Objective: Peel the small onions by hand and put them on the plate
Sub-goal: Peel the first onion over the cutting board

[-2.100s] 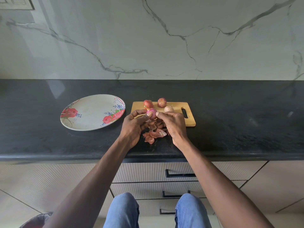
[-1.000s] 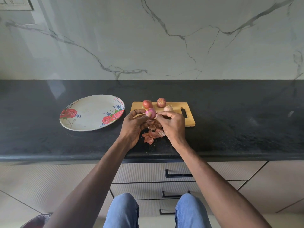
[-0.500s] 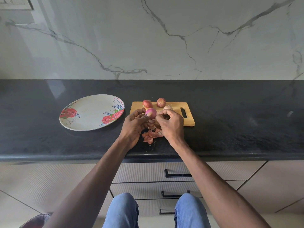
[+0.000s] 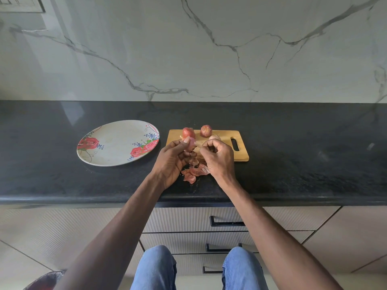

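The round floral plate (image 4: 109, 147) lies left of your hands, nearer your left hand (image 4: 171, 160), which grips the small pink half-peeled onion (image 4: 191, 143) (over the board's edge); your right hand (image 4: 217, 158) pinches its skin

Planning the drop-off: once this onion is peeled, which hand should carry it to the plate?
Probably the left hand: it already holds the onion and is on the plate's side. The right hand pinches at the skin, farther from the plate.
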